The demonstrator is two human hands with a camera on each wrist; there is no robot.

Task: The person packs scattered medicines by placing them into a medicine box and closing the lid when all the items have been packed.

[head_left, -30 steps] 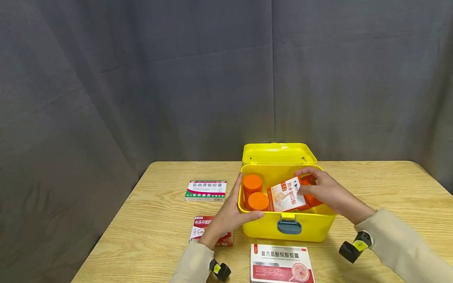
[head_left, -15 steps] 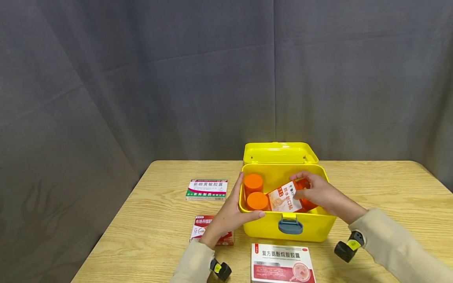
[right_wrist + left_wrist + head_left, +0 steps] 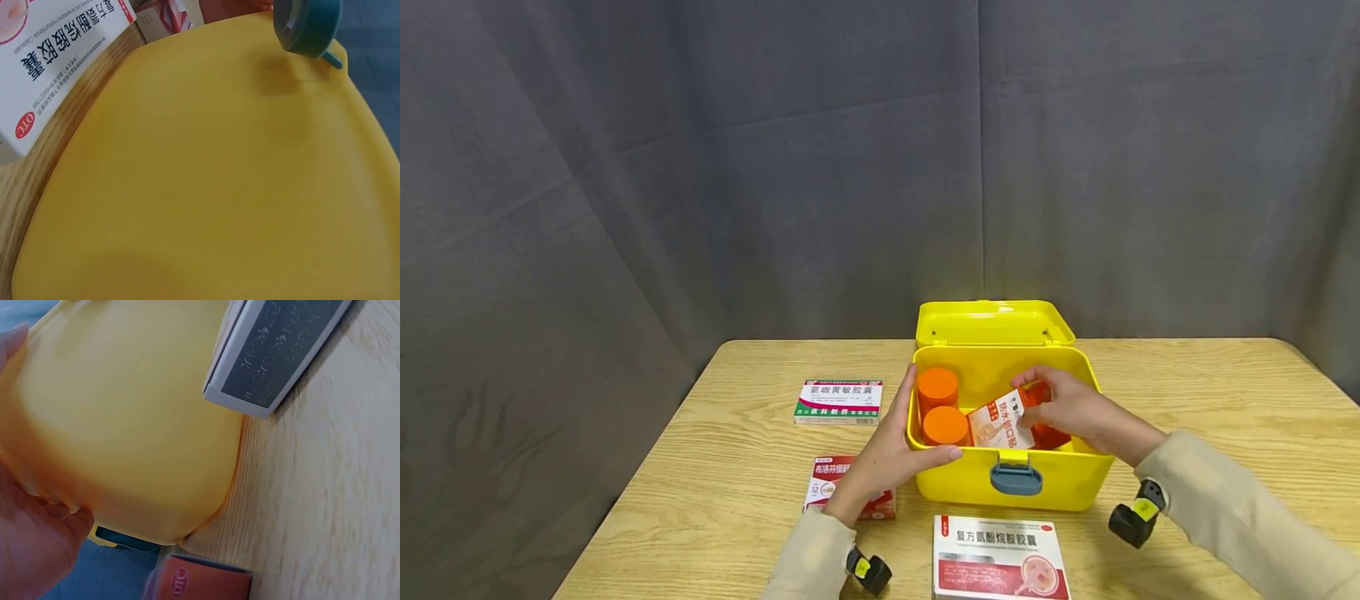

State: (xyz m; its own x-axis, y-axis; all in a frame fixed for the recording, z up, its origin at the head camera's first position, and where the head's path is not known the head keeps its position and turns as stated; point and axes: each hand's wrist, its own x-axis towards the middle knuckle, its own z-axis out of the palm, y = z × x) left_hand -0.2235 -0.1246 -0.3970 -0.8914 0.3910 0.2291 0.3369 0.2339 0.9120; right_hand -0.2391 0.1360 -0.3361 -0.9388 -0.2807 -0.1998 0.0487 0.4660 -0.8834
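Note:
Inside the yellow box (image 3: pixel 1015 483), its lid raised, my right hand (image 3: pixel 1078 414) pinches an orange-and-white carton of adhesive bandages (image 3: pixel 995 423) between thumb and fingers. The carton lies tilted beside two orange-capped containers (image 3: pixel 946 427). More orange-red packaging (image 3: pixel 1051 437) shows under the right fingers. My left hand (image 3: pixel 880 458) spreads along the yellow box's left end, fingers straight up the side and thumb across the front edge. The left wrist view shows that hand (image 3: pixel 37 537) against the yellow wall. The right hand is hidden in the right wrist view by the yellow front wall.
A white-and-red capsule carton (image 3: pixel 1000 560) lies in front of the yellow box. A red carton (image 3: pixel 827 483) sits partly behind the left wrist, and a green-and-white carton (image 3: pixel 838 402) lies further back left. A grey latch (image 3: pixel 1017 479) hangs on the box front.
My right hand has moved a little left and down into the yellow box, with the bandage carton sinking lower and tilting more. The left hand has stayed on the box's left end.

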